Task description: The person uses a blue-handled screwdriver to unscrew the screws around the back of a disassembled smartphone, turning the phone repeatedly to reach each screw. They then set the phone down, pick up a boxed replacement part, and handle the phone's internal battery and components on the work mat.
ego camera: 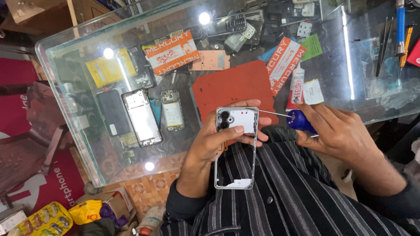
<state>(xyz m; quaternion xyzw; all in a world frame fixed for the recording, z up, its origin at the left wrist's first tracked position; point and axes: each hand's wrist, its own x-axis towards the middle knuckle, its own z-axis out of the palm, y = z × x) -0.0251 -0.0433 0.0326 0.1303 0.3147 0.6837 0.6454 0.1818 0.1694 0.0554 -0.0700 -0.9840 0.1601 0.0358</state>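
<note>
Glass worktop [78, 144] carries a red mat [232, 87], a stripped phone [141, 117], a circuit board [172, 109] and a glue tube [296, 84]. Phone frame [235, 148] is held off the worktop, over the lap, camera cutouts at the top. Left hand [214, 142] has its fingers clamped round the frame's upper half, thumb across the inner face. Right hand [339, 131] has fingers closed on a blue-handled screwdriver [302, 120], thin shaft reaching the frame's top right corner. Best, I'd judge: keep the shaft square to the screw, press lightly, brace the frame firm, work over the mat so loose screws don't roll.
</note>
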